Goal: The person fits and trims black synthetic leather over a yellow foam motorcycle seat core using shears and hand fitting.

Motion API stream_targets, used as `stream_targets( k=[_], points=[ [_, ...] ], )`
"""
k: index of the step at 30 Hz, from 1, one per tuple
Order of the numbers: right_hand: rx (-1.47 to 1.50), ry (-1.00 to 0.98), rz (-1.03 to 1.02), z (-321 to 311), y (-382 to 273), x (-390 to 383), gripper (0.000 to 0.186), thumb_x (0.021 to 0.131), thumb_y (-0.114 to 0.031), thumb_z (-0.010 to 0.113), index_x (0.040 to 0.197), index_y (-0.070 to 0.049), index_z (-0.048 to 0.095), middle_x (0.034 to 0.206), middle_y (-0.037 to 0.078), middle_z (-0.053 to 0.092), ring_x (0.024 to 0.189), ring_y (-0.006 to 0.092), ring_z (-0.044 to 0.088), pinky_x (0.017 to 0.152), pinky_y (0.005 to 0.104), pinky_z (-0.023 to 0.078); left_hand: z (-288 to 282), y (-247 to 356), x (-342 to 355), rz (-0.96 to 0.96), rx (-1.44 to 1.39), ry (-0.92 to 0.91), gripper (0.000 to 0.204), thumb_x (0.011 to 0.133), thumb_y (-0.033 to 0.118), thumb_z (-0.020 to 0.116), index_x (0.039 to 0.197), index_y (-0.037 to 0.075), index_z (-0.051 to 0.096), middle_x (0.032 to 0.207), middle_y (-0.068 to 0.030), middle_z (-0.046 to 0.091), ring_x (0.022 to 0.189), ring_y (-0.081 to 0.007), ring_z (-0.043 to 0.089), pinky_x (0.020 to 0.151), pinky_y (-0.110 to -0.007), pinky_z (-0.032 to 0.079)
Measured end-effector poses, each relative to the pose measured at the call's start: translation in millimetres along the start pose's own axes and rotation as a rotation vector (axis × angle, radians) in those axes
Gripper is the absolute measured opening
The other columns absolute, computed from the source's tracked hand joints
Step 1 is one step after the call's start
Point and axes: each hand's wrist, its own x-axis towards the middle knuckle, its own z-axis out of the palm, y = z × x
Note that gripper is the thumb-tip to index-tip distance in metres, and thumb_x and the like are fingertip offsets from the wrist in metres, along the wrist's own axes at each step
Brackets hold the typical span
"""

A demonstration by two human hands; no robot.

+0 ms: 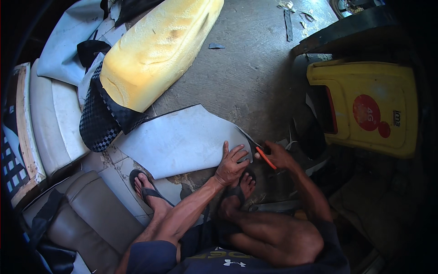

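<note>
A pale, whitish sheet of upholstery material [182, 141] lies on the floor in front of my feet. My left hand [232, 162] rests flat on its near right part, fingers spread. Just to the right, my right hand [277, 156] grips a pair of scissors [266, 158] with orange handles. The blades reach the sheet's right edge, where a narrow strip stands apart from it. How far the blades are parted I cannot make out.
A long yellow foam seat [155, 50] lies beyond the sheet, with black checkered fabric [98, 114] at its near end. A yellow plastic chair [365, 109] stands right. Brown padded cushions [86, 214] are at lower left. Scraps [288, 25] lie on the far floor.
</note>
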Motion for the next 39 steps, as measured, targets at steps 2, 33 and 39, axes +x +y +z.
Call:
stream_targets(
  k=[2, 33, 39],
  points=[
    [0.025, -0.012, -0.037, -6.6, -0.3, 0.5, 0.067, 0.081, -0.059, 0.083, 0.105, 0.002, 0.067, 0.084, 0.015, 0.069, 0.078, 0.0231, 0.066, 0.071, 0.0391, 0.052, 1.2, 1.4, 1.3, -0.001, 0.014, -0.017, 0.018, 0.084, 0.017, 0.069, 0.101, 0.013, 0.072, 0.129, -0.0082, 0.062, 0.139, -0.0325, 0.048, 0.118, -0.077, 0.009],
    [-0.100, 0.072, -0.160, -7.0, -37.2, 21.3, 0.068, 0.081, -0.059, 0.082, 0.104, 0.003, 0.064, 0.088, 0.026, 0.071, 0.084, 0.0410, 0.073, 0.072, 0.0466, 0.053, 5.1, -1.2, 0.5, -0.027, 0.037, -0.006, 0.017, 0.086, 0.018, 0.067, 0.101, 0.012, 0.072, 0.135, -0.0092, 0.062, 0.141, -0.0323, 0.049, 0.119, -0.075, 0.007],
    [-0.126, 0.125, -0.215, 0.9, -25.0, 25.5, 0.064, 0.083, -0.056, 0.081, 0.100, 0.003, 0.064, 0.082, 0.025, 0.070, 0.079, 0.0391, 0.072, 0.068, 0.0461, 0.053, 9.1, -1.3, -1.7, -0.040, 0.033, -0.017, 0.019, 0.085, 0.017, 0.068, 0.102, 0.012, 0.072, 0.139, -0.0091, 0.060, 0.141, -0.0322, 0.049, 0.120, -0.075, 0.008]
  ],
)
